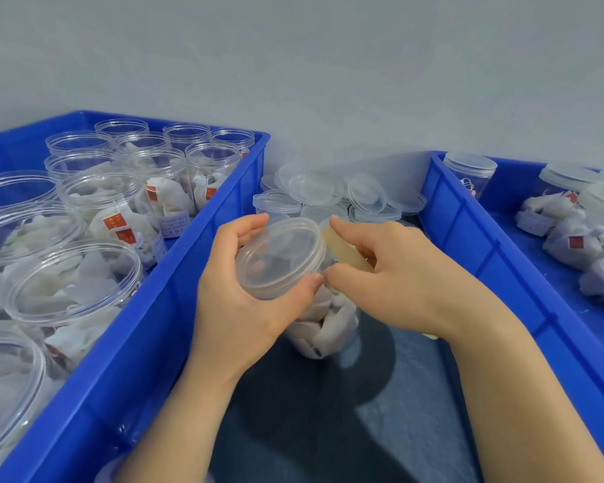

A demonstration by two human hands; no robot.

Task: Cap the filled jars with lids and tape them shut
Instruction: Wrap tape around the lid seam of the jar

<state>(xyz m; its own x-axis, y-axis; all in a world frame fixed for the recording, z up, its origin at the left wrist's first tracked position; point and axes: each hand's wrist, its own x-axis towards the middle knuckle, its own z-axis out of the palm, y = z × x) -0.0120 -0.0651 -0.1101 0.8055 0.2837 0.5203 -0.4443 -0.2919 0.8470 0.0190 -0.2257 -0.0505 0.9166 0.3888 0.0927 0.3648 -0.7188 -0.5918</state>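
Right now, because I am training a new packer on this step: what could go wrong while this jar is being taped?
1. The tape pinched in the right hand is a loose strip at the edge of the lid; it may crease, stick to fingers or miss the seam.
2. The left hand grips the tilted jar round its lid only; a poorly seated lid might come off and spill the sachets.

Your view's bright, w/ even soft light, prob. from overhead. A dim shadow pools under the jar (323, 329) on the dark table (328, 430). Wide-angle bends the crate (136, 343) edges; the near open jars (74, 280) blur and glare.
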